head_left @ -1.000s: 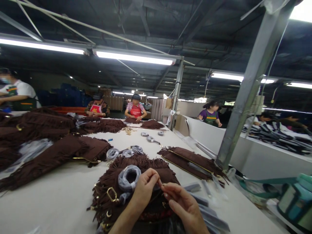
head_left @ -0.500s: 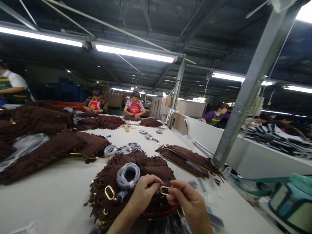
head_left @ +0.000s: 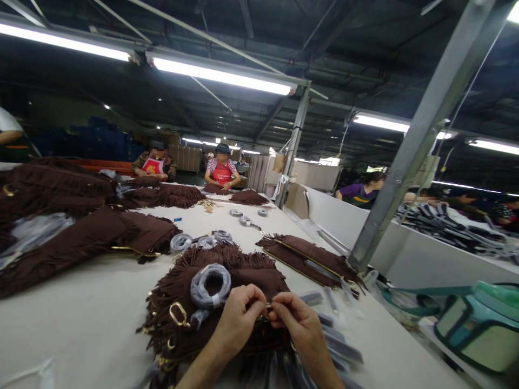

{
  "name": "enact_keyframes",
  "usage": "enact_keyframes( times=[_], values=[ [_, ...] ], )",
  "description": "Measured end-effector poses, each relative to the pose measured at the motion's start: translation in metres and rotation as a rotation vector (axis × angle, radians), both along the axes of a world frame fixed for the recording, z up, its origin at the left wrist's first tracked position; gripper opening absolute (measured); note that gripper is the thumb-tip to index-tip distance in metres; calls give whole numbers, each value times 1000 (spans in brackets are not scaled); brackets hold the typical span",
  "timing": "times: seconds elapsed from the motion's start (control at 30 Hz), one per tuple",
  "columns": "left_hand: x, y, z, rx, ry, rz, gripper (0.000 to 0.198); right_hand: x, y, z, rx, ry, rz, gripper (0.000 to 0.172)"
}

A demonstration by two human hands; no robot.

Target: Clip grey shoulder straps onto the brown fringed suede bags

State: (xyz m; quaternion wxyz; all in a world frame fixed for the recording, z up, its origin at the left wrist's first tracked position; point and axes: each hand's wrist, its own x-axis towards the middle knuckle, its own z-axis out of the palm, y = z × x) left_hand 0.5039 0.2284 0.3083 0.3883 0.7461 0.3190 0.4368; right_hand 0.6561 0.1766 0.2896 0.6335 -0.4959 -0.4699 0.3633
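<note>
A brown fringed bag (head_left: 247, 279) lies in front of me on the white table. Above its right part, my left hand (head_left: 243, 319) and my right hand (head_left: 298, 324) meet, fingertips almost touching. Both pinch a small gold metal clasp (head_left: 268, 307), mostly covered by the fingers. On the bag, left of my hands, rests a coiled grey strap (head_left: 211, 286) in clear plastic, with a gold oval ring (head_left: 178, 314) beside it.
More fringed brown pieces lie at the left (head_left: 73, 243) and right (head_left: 308, 256). Wrapped strips (head_left: 340, 346) sit beside my right hand. Coiled straps (head_left: 182, 243) are behind the bag. A green container (head_left: 480, 324) stands at right, near a metal post (head_left: 389, 205). Several people work beyond.
My hands have come closer together, and the gold link that showed between them is now mostly hidden by my fingers. The view has shifted slightly.
</note>
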Motion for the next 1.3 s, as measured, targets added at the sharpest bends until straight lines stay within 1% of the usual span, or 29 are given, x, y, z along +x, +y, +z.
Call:
enact_keyframes(
  times=[0.13,0.23,0.33,0.43,0.53,0.67,0.77,0.83,0.87,0.93,0.97,1.0,1.03,1.1,1.13,1.17,1.23,1.3],
  values=[
    [3,-3,-3,40,39,51,15,-1,1,-1,10,-26,16,43],
    [4,-5,-2,48,66,64,17,-3,1,-1,15,-54,14,43],
    [5,-6,-2,48,74,77,16,-3,0,-2,12,-105,8,43],
    [7,-6,-3,53,66,89,16,-3,0,-2,26,-176,3,39],
    [10,-6,-7,78,64,123,15,-6,0,-3,107,-273,-29,28],
    [17,-9,-18,126,68,212,15,-12,3,-6,266,-393,-136,17],
    [22,-10,-26,152,92,264,15,-14,7,-10,323,-478,-192,17],
    [23,-10,-26,164,121,275,16,-13,8,-13,331,-507,-187,18],
    [22,-11,-23,167,134,263,17,-11,7,-15,324,-510,-173,18],
    [12,-12,-14,186,132,197,17,-8,4,-16,289,-479,-138,16],
    [3,-12,-8,226,125,157,17,-6,2,-17,259,-437,-127,17],
    [-9,-12,-2,293,133,127,18,-5,-1,-17,224,-379,-123,21],
    [-22,-11,3,380,165,120,24,-5,-4,-17,184,-315,-116,27],
    [-52,-5,8,549,327,178,44,-6,-10,-15,111,-204,-73,32],
    [-67,-1,8,592,444,235,50,-7,-12,-13,94,-169,-38,31],
    [-79,4,7,597,563,292,49,-8,-15,-11,96,-148,-2,30],
    [-97,13,2,550,750,377,33,-9,-21,-8,126,-121,60,26],
    [-102,16,-1,543,827,421,20,-11,-29,-8,99,-128,187,26]
  ],
)
